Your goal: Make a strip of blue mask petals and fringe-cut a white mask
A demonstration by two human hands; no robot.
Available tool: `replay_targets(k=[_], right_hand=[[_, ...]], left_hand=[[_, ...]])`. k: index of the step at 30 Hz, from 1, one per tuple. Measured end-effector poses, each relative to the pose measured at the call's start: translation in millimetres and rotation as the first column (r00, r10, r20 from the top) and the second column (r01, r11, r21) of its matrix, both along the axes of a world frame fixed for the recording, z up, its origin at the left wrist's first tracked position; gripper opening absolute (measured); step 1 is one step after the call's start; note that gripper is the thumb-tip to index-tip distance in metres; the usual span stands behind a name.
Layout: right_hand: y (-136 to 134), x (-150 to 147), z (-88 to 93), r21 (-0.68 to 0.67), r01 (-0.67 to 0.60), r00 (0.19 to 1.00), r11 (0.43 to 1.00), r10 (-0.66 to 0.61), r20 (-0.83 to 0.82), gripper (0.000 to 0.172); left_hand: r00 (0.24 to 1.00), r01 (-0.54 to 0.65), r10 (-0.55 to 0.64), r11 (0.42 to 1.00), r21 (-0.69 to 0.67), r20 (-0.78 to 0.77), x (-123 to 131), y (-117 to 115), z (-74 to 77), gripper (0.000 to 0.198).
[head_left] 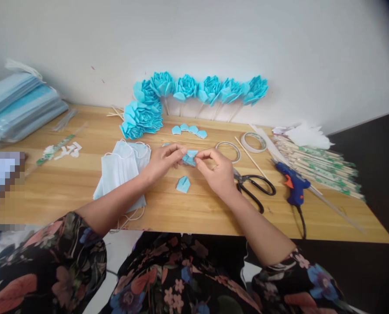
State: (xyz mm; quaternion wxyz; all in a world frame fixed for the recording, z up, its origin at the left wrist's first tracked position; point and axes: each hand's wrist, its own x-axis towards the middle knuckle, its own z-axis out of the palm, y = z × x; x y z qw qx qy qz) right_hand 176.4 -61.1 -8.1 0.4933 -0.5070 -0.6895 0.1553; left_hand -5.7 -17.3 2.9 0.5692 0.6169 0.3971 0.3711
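Between my two hands, over the middle of the table, is a small folded blue piece of mask fabric [190,158]. My left hand [168,160] pinches its left side between thumb and fingers. The right edge is pinched by my right hand [215,168]. Just below them a single folded blue petal [183,184] lies on the wood. Several more folded petals [189,129] form a curved row beyond my hands. Part of another blue piece shows behind my left hand. Light blue face masks [120,168] lie under and beside my left forearm.
Blue fabric flowers [210,89] on sticks lean on the wall. At right lie black-handled scissors [253,185], tape rolls [253,142], a thin stick [251,157], a blue glue gun [292,181] and wrapped chopsticks [321,163]. Mask stacks [24,104] and white scraps [68,150] are at left.
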Motion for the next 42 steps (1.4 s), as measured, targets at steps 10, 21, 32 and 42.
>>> replay_targets(k=[10, 21, 32, 42], right_hand=[[-0.3, -1.9, -4.3, 0.073, -0.030, 0.993, 0.997, 0.021, 0.120, 0.009], [1.4, -0.9, -5.2, -0.209, -0.110, 0.978, 0.972, 0.069, -0.195, 0.004], [4.0, -2.3, -7.8, -0.236, -0.133, 0.940, 0.963, 0.046, -0.339, 0.020], [9.0, 7.8, -4.3, -0.227, -0.102, 0.957, 0.969, 0.033, -0.289, 0.023]], left_hand=[[1.000, -0.010, 0.010, 1.000, 0.011, -0.007, 2.3, 0.9, -4.7, 0.032], [0.999, -0.014, 0.016, 0.998, -0.053, 0.030, 3.6, -0.7, -5.2, 0.031], [0.998, 0.033, -0.035, 0.999, -0.027, -0.050, 3.2, -0.4, -5.5, 0.034], [0.998, 0.020, -0.021, 1.000, -0.022, -0.053, 1.5, 1.9, -7.3, 0.026]])
